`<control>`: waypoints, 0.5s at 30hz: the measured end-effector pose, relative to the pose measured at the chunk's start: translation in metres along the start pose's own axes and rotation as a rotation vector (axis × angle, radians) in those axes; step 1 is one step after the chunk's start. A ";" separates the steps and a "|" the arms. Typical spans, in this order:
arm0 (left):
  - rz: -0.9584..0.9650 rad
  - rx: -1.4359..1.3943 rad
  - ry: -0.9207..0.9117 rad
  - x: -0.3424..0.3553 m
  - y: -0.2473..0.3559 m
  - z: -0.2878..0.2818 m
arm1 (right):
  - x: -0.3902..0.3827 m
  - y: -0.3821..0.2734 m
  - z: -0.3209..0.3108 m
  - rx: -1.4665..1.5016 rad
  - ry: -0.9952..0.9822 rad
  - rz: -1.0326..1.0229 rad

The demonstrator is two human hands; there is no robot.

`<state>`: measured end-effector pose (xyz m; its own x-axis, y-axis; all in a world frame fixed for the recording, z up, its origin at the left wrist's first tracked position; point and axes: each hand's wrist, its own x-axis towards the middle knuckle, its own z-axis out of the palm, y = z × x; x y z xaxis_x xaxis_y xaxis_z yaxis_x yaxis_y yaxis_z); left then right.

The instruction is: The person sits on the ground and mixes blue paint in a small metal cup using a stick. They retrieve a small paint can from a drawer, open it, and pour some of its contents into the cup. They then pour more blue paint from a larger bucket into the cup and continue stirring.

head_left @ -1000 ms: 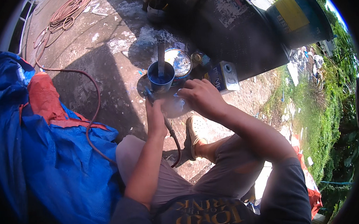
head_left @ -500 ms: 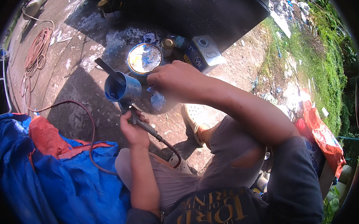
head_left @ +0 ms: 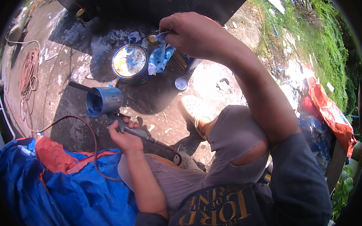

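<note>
My left hand (head_left: pixel 127 138) is closed around the handle of a paint spray gun (head_left: pixel 136 132). Its blue-stained metal cup (head_left: pixel 112 98) has no lid and tilts to the left. A dark flat stick (head_left: pixel 82 86) pokes out over the cup's rim. Farther out, my right hand (head_left: pixel 187 34) is raised and pinches a crumpled rag (head_left: pixel 158 60) with blue stains, which dangles beside a paint-smeared can (head_left: pixel 130 61). A small can (head_left: pixel 151 39) stands just behind the rag. A dark rectangular tin (head_left: pixel 187 63) is partly hidden under my right forearm.
A reddish hose (head_left: pixel 94 135) curves from the coil (head_left: pixel 30 73) at the left. Blue tarp (head_left: pixel 71 194) with red parts lies near left. A small round white lid or cup (head_left: pixel 181 84) sits on the ground. A large dark panel (head_left: pixel 152 11) rises at the back; grass (head_left: pixel 320 62) grows right.
My right hand has moved up and away from the spray gun, carrying the rag. The round white thing now shows on the ground. My left hand and the gun appear slightly farther left.
</note>
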<state>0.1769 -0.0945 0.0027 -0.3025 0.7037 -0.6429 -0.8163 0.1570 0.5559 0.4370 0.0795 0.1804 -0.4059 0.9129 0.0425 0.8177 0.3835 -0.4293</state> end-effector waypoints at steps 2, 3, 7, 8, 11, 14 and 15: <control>0.037 0.046 0.041 0.003 -0.006 -0.001 | 0.002 0.017 -0.013 -0.006 0.101 0.054; 0.039 0.071 0.051 0.003 -0.010 0.004 | 0.001 0.030 -0.018 0.034 0.123 0.121; 0.087 0.140 0.058 0.012 -0.023 0.005 | 0.008 0.084 -0.014 0.029 0.151 0.315; 0.104 0.157 0.056 0.015 -0.025 0.003 | 0.011 0.094 -0.011 -0.005 0.135 0.353; 0.112 0.164 0.049 0.017 -0.025 0.004 | 0.010 0.124 -0.005 -0.090 0.183 0.395; 0.105 0.161 0.053 0.020 -0.024 0.004 | 0.008 0.131 -0.009 -0.090 0.244 0.430; 0.108 0.160 0.062 0.021 -0.023 0.003 | 0.006 0.134 -0.010 -0.072 0.249 0.427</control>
<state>0.1910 -0.0809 -0.0223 -0.4179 0.6792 -0.6034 -0.6900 0.1947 0.6971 0.5486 0.1380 0.1320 0.0737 0.9928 0.0940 0.9193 -0.0311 -0.3923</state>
